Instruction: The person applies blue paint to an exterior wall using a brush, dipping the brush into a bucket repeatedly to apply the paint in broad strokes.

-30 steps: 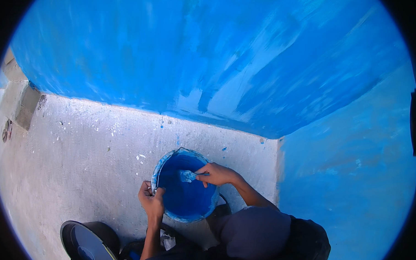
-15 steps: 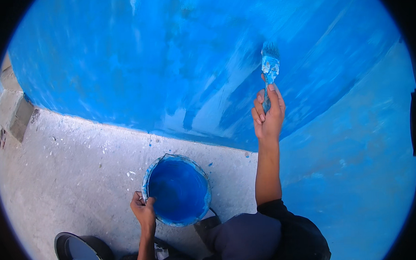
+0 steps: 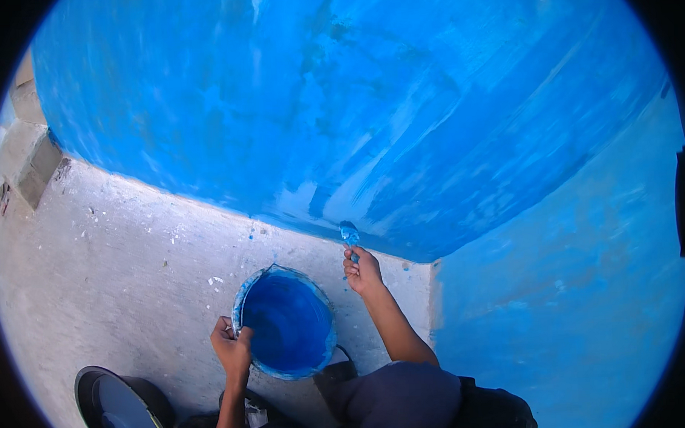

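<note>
My left hand (image 3: 232,345) grips the left rim of a paint-smeared bucket (image 3: 325,314) with blue paint inside, thumb over the edge. My right hand (image 3: 362,268) is closed on the handle of a blue-crusted paintbrush (image 3: 348,233), held above and right of the bucket. Its head is at the lower part of the blue wall (image 3: 202,83), near the pale streaks just above the floor seam; whether the bristles touch the wall I cannot tell.
A black tub (image 3: 158,401) of greyish liquid stands at lower left on the speckled concrete floor (image 3: 133,266). Concrete steps (image 3: 31,161) are at the far left. A lighter blue wall (image 3: 557,304) meets the main wall in a corner at right.
My right hand took the brush out of the bucket and up onto the wall's middle, then came down to its lower part. My left hand stays on the rim.
</note>
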Demonstrator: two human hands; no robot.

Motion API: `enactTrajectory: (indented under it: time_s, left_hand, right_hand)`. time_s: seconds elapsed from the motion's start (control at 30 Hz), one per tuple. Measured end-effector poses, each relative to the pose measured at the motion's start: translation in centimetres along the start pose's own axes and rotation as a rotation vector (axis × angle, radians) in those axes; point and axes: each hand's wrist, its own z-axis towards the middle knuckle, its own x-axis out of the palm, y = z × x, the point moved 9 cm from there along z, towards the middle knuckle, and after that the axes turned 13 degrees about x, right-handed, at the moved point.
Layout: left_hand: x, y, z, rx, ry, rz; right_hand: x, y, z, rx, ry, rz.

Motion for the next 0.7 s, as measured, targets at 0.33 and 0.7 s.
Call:
enactTrajectory:
  time_s: [0.33,0.7]
  left_hand:
    - [-0.5,0.3,0.0,-0.018,0.003,0.002]
    - [-0.4,1.3,0.3,0.013,0.025,0.012]
  right_hand:
    - [18.3,16.3,-22.7,-0.835,0.418,-0.16]
    - [8.0,5.8,-9.5,-0.276,0.098,-0.102]
